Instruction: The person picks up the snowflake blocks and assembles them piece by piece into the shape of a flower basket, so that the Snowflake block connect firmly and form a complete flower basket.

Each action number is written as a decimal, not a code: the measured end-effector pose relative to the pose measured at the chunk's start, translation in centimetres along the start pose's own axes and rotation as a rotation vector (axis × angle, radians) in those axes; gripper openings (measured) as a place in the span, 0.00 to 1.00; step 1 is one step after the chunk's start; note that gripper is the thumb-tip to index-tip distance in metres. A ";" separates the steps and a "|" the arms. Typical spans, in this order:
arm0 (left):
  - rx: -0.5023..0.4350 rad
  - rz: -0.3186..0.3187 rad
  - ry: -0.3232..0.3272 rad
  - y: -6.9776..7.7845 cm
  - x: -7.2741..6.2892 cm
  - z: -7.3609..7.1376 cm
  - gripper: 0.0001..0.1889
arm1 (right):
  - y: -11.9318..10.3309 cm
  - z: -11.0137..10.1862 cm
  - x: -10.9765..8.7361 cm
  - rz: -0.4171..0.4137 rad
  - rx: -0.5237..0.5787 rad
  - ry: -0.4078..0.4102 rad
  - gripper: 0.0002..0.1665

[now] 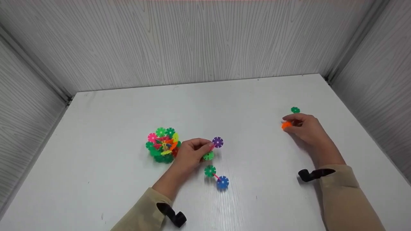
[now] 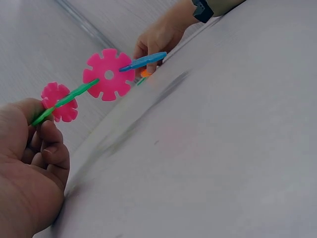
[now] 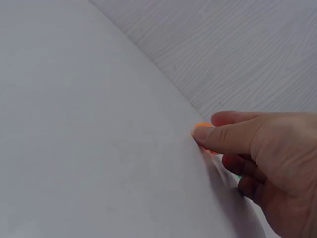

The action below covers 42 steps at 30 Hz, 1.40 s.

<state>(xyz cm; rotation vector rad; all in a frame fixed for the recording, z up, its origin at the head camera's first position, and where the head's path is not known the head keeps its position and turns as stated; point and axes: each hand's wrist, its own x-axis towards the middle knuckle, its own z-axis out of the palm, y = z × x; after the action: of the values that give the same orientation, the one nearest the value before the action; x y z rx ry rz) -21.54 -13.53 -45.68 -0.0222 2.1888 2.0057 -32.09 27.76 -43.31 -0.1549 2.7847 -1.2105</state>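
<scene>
My left hand [image 1: 191, 152] pinches a chain of notched plastic discs between thumb and fingers. In the head view, a purple disc [image 1: 217, 142] and a light green disc [image 1: 208, 156] show by the fingertips, with a green disc [image 1: 210, 171] and a blue disc [image 1: 222, 182] lower down. The left wrist view has a large pink disc [image 2: 103, 82] joined to green and blue discs seen edge-on. Out at the right, my right hand [image 1: 306, 130] pinches an orange disc [image 1: 286, 125] between thumb and forefinger, close over the table; its fingers partly cover the disc.
A rounded cluster of interlocked multicoloured discs [image 1: 164, 145] stands just left of my left hand. One loose green disc [image 1: 295, 110] lies beyond my right hand on the white table [image 1: 250, 106]. Grey wood-grain panels [image 1: 199, 41] border the table at the back and sides.
</scene>
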 end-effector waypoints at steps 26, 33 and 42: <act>0.014 0.000 0.004 0.2 0.0 0.1 0.11 | -11.3 12.2 -2.9 -0.430 0.361 -0.234 0.08; 0.048 -0.010 -0.019 0.4 0.0 0.1 0.10 | -11.5 12.6 -3.3 -0.440 0.354 -0.234 0.08; 0.040 -0.002 -0.010 0.6 -0.3 0.2 0.09 | -12.0 13.0 -3.7 -0.393 0.379 -0.251 0.07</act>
<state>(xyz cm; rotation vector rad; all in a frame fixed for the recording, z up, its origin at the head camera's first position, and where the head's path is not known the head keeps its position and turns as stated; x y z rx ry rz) -21.32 -13.34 -45.02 -0.0094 2.2212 1.9558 -26.08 10.73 -43.21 -0.7875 2.3242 -1.6440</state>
